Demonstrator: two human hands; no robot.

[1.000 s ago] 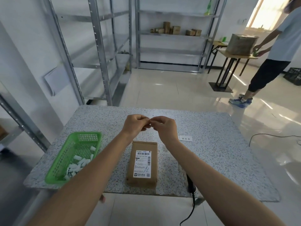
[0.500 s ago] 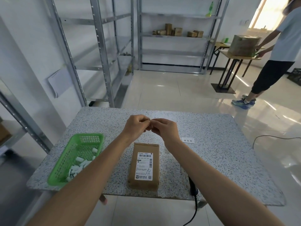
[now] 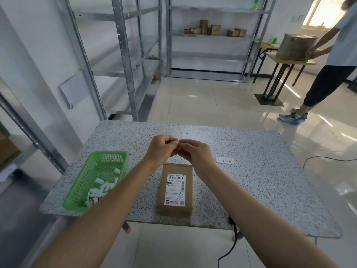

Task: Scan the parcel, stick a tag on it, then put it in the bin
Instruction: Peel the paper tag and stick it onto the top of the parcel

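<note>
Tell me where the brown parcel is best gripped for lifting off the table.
Grip the brown parcel across its two long side edges, coming from above. It lies flat, label up, near the table edge; its narrow width probably fits one hand, and both sides are clear.

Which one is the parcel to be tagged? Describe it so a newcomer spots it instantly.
Find the speckled table. Near its front edge, right of the green basket, lies the parcel. It is the only brown pack there, flat, bearing a white barcode label.
</note>
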